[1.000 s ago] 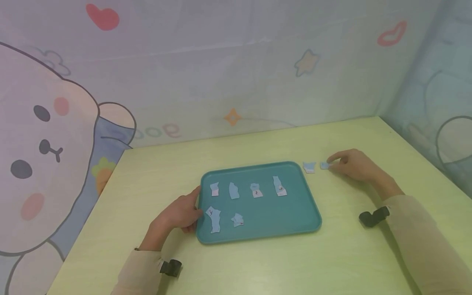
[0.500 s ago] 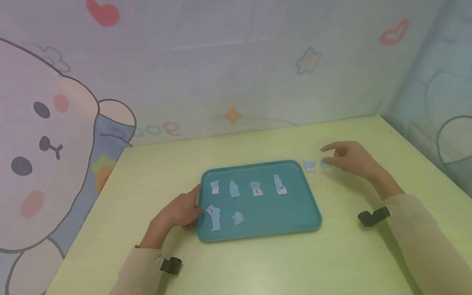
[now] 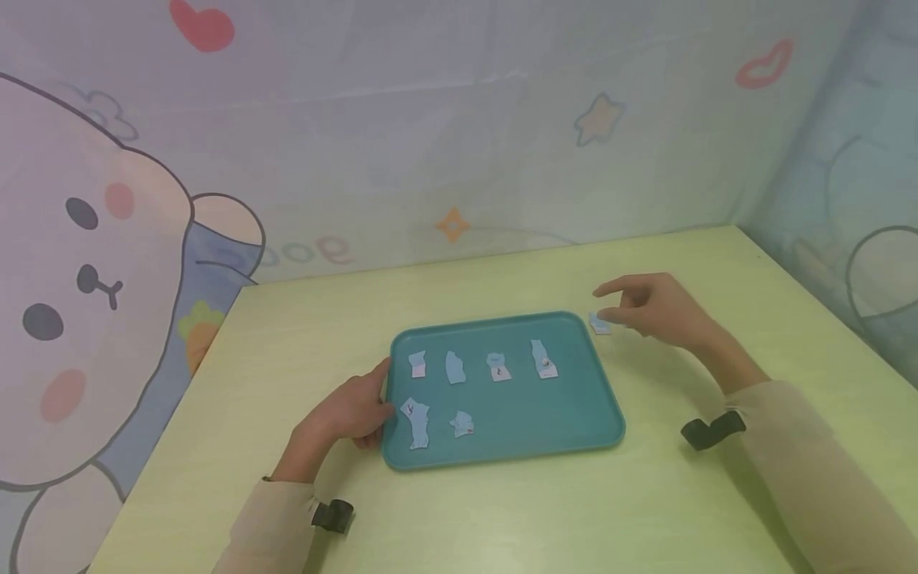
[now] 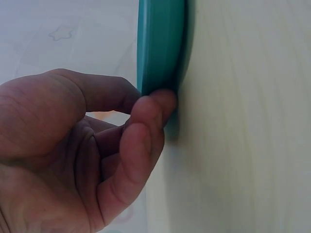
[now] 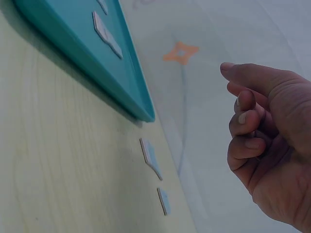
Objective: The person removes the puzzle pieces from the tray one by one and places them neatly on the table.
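My left hand (image 3: 355,410) holds the left rim of the teal tray (image 3: 545,430), thumb on the rim. In the left wrist view its fingers (image 4: 133,160) curl against the tray's edge (image 4: 160,43). Above the table, beyond the tray's far right corner, hovers my right hand (image 3: 656,311), thumb and index finger apart with nothing between them. Its thumb overlaps a flat, jagged pale blue and white piece (image 3: 599,325) in the head view. A smaller pale blue piece (image 5: 164,201) lies beside that one in the right wrist view; the hand hides it in the head view.
Several similar flat pieces lie in the tray, among them a long one (image 3: 543,360) at the right and a branched one (image 3: 418,422) at the front left. The pale yellow table (image 3: 502,518) meets a printed cloth wall (image 3: 402,159) behind.
My right hand has let go of the smaller piece, risen off the table, and moved left over the other loose piece. The left hand stays on the tray.
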